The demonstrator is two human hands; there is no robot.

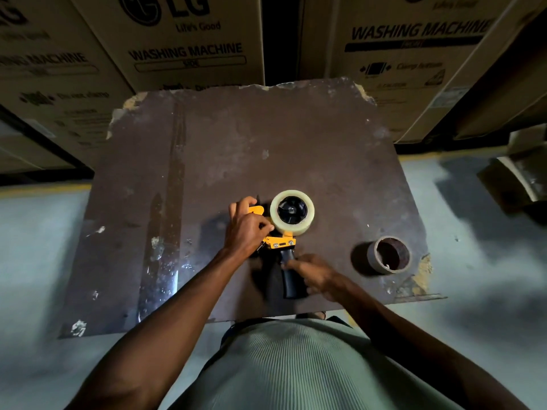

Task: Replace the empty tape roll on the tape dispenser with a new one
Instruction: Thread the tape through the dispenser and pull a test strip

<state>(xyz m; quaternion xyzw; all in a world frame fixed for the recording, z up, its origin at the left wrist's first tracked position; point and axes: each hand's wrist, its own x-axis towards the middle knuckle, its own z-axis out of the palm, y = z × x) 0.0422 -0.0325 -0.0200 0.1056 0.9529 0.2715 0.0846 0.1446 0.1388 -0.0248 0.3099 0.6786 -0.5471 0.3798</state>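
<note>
Near the table's front edge, the left hand grips the yellow-and-black handheld tape dispenser at its front guard while the right hand curls around the rigid handle, the firmest hold; the light, full clear tape roll sits mounted.

Tape dispenser lies on table, near edge, centre. New tape roll mounted at its 12 o'clock end; handle at 6 o'clock. Empty tape roll on table at dispenser's 3 o'clock, apart. Cartons stand beyond table, 12 o'clock.
</note>
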